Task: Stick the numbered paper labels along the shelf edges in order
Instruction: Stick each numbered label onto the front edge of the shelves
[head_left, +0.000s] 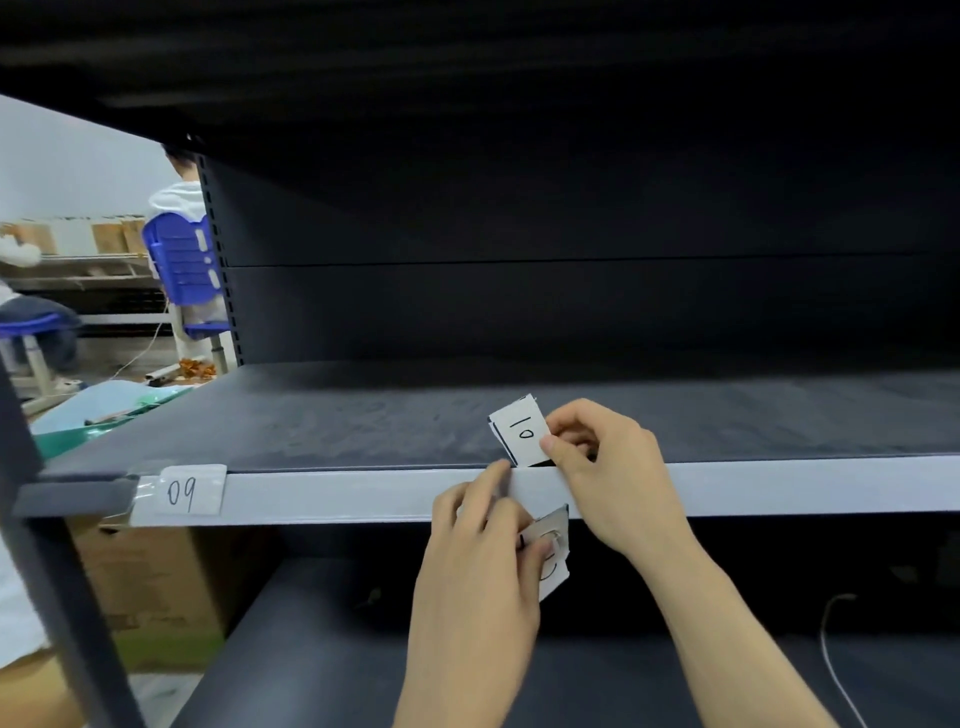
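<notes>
A white paper label marked "09" (188, 490) is taped to the left end of the grey shelf edge (337, 496). My right hand (608, 467) pinches a small stack of white labels (522, 431) above the edge; the top one reads "10" and is turned sideways. My left hand (483, 540) grips another label (551, 558) just below the edge, and its forefinger reaches up to the edge near the stack. The number on the lower label is partly hidden by my fingers.
The dark shelf board (363, 415) runs behind the edge, with a lower shelf (322, 649) beneath. A cardboard box (150, 582) sits under the left end. A white cable (831, 649) lies at the lower right. A person on a blue chair (182, 260) sits far left.
</notes>
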